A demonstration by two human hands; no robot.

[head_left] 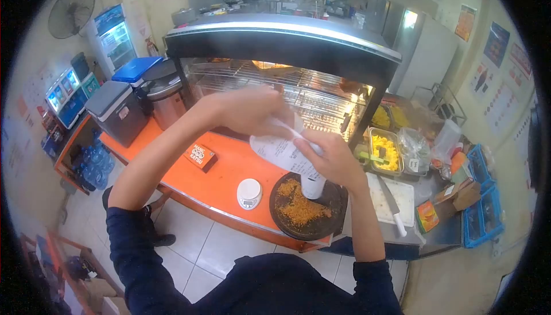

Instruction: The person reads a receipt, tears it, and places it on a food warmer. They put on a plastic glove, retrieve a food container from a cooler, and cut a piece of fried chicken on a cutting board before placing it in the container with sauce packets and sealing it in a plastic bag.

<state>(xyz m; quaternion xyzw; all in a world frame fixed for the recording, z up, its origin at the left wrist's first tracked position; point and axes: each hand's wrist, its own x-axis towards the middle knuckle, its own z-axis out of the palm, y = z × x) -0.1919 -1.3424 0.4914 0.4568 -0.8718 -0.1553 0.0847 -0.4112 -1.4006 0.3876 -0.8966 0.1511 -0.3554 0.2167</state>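
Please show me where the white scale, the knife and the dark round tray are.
white scale [249, 193], head view, on its round top plate.
knife [389, 195], head view, on the blade.
dark round tray [336, 200], head view, on its bare right part.

Bare orange counter lies open left of the round dark tray, broken only by a small white scale and an orange box. Behind, the glass warmer cabinet blocks reach. To the right, a knife on the cutting board and crowded food containers leave little room.
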